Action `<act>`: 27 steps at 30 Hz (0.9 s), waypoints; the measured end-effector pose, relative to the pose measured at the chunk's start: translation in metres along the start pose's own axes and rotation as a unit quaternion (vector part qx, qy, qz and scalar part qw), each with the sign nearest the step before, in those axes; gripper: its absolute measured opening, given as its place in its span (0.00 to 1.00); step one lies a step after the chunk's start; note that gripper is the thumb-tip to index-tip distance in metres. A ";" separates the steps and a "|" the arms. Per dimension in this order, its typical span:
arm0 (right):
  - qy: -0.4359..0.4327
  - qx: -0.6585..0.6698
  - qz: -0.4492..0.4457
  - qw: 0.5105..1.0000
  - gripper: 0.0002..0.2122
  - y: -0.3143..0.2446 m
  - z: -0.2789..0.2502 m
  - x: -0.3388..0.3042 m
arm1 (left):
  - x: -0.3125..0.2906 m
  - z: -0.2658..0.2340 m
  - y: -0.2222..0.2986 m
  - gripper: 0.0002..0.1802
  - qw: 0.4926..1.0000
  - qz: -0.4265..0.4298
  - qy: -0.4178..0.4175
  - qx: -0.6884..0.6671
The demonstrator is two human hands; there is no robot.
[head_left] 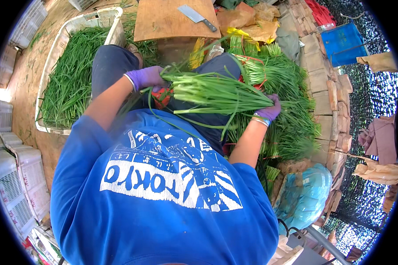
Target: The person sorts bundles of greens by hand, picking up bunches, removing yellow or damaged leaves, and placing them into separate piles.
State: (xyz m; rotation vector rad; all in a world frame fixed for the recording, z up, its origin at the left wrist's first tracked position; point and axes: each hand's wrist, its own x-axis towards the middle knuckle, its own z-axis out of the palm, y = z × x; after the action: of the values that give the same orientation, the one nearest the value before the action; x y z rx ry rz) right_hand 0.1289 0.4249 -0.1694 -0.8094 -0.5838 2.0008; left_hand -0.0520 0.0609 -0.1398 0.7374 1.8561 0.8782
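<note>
A loose bunch of green chives (208,90) lies across above my lap, pale cut ends to the left and leaves to the right. My right hand (271,108), in a purple glove, is closed round the leafy end. At the cut ends, my left hand (146,78), also gloved in purple, has its fingers curled in; a few stray chive strands hang from and beside it. Part of its grip is hidden. Stray leaves droop below the bunch over my dark trousers. Right of my knees lies a heap of chive bundles (292,88), some tied with red bands.
A white plastic crate (119,28) full of loose chives stands at the left. Ahead, a wooden board (163,20) bears a cleaver (194,16). A blue bin (342,44) and bricks (318,79) line the right; a blue plastic bag (305,194) sits nearer. Stacked crates (24,168) stand far left.
</note>
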 end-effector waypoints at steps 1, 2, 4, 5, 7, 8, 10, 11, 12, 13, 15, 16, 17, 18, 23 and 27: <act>0.038 0.000 0.024 0.999 0.03 0.008 -0.008 0.006 | 0.002 -0.010 -0.012 0.06 0.999 0.016 -0.029 -0.010; 0.041 -0.005 0.040 0.998 0.03 0.014 -0.019 0.011 | 0.001 -0.014 -0.025 0.06 0.998 0.021 -0.018 -0.054; 0.046 -0.012 0.073 0.996 0.03 0.024 -0.034 0.018 | -0.014 -0.037 -0.028 0.11 0.997 0.010 -0.012 -0.073; 0.073 -0.026 0.064 0.995 0.07 0.026 -0.039 0.015 | -0.019 -0.045 -0.031 0.13 0.989 0.045 0.025 -0.139; 0.062 -0.032 0.140 0.988 0.10 0.020 -0.032 -0.003 | -0.033 -0.065 -0.045 0.19 0.968 0.121 0.065 -0.209; 0.058 -0.035 0.176 0.982 0.12 0.019 -0.030 -0.008 | -0.031 -0.065 -0.050 0.21 0.935 0.150 0.127 -0.295; 0.074 -0.013 0.140 0.987 0.18 0.028 -0.043 0.006 | -0.012 -0.053 -0.023 0.22 0.796 0.095 0.237 -0.549; 0.071 -0.033 0.134 0.988 0.19 0.033 -0.047 0.004 | 0.004 -0.055 -0.028 0.23 0.821 0.114 0.188 -0.527; 0.064 -0.054 0.126 0.988 0.19 0.036 -0.045 0.001 | 0.031 -0.048 -0.033 0.24 0.826 0.162 0.226 -0.490; 0.061 -0.067 0.134 0.987 0.20 0.037 -0.045 -0.001 | 0.047 -0.033 -0.021 0.24 0.822 0.140 0.223 -0.505; 0.042 -0.084 0.126 0.988 0.21 0.037 -0.028 -0.019 | 0.099 -0.007 -0.020 0.27 0.815 0.165 0.170 -0.529; -0.031 -0.052 0.167 0.984 0.22 0.035 -0.051 -0.001 | 0.116 0.009 -0.010 0.29 0.788 0.148 0.140 -0.581; 0.001 -0.054 0.165 0.985 0.22 0.037 -0.043 -0.002 | 0.126 0.021 -0.005 0.30 0.752 0.132 0.126 -0.634; 0.046 -0.051 0.160 0.985 0.22 0.036 -0.042 -0.004 | 0.102 0.031 0.025 0.29 0.739 0.090 0.036 -0.667; 0.098 -0.066 0.128 0.985 0.24 0.036 -0.028 -0.021 | 0.060 0.029 0.013 0.30 0.749 0.126 -0.131 -0.637; 0.038 -0.024 0.145 0.988 0.25 0.046 -0.020 -0.030 | 0.017 0.018 0.025 0.20 0.874 0.074 -0.050 -0.478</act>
State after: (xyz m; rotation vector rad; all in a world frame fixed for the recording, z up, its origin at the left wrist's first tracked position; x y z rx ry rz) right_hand 0.1301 0.3776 -0.2041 -1.0451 -0.4932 2.2129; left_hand -0.0393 0.0932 -0.1335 0.2712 1.0471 1.6320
